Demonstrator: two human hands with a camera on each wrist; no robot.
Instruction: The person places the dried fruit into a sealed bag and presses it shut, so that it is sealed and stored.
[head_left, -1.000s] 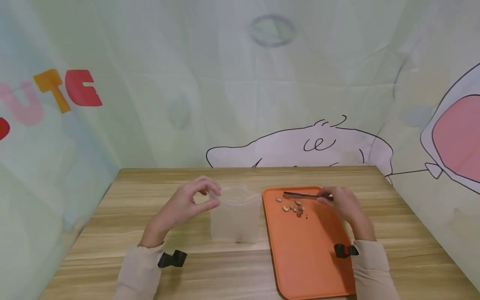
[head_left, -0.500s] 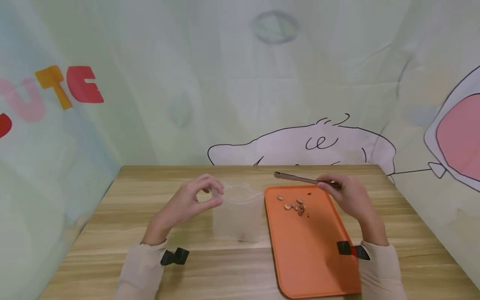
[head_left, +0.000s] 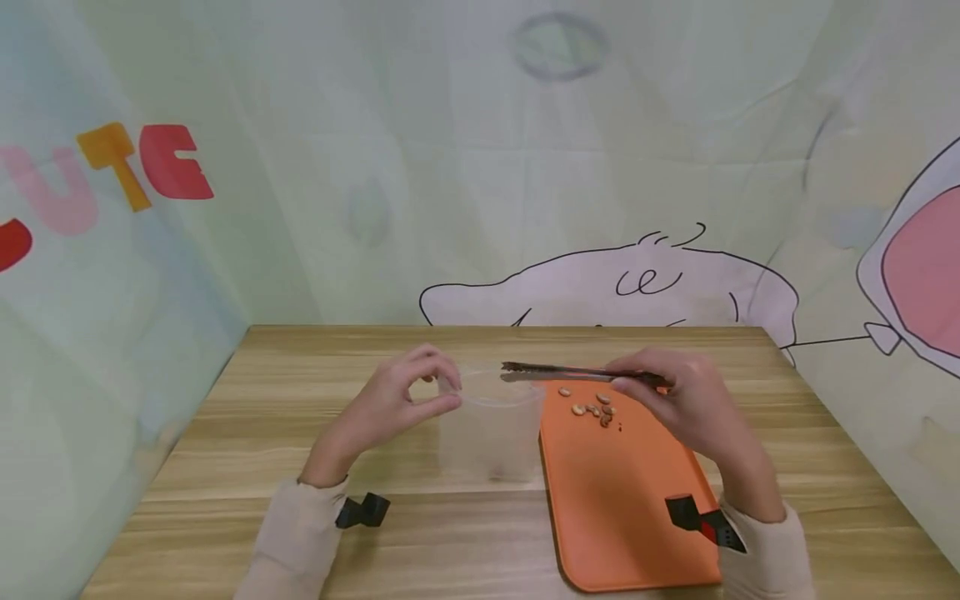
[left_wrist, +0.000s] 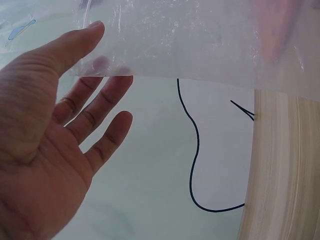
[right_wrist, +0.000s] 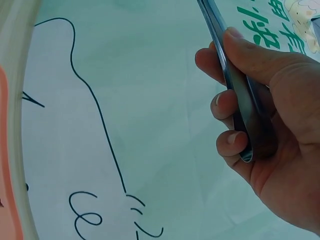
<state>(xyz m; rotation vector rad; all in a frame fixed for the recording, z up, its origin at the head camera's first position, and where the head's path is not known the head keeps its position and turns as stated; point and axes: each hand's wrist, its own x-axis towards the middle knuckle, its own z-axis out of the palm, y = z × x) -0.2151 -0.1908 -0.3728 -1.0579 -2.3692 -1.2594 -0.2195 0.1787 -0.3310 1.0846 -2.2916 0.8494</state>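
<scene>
With thumb and fingers, my left hand [head_left: 401, 396] pinches the left edge of a clear plastic zip bag [head_left: 491, 437], which stands upright on the table with its mouth parted. The wrist view shows the bag's film [left_wrist: 190, 40] between that thumb and the fingers. My right hand [head_left: 690, 396] grips metal tongs [head_left: 558, 372] around the handle, the bent end lying in the palm [right_wrist: 250, 130]. Held nearly level, the toothed tips point left over the bag's mouth. What the tips hold, I cannot tell. Several nuts [head_left: 592, 409] lie on the orange tray [head_left: 622, 508].
The tray lies right of the bag on a wooden table [head_left: 360, 550]. A few dark crumbs [head_left: 620, 427] are beside the nuts. Printed cloth walls [head_left: 337, 208] rise at the table's back and sides.
My right hand has lifted the tongs off the tray's far end and carried them left over the bag's mouth. The left hand keeps its pinch on the bag. The view has shifted slightly.
</scene>
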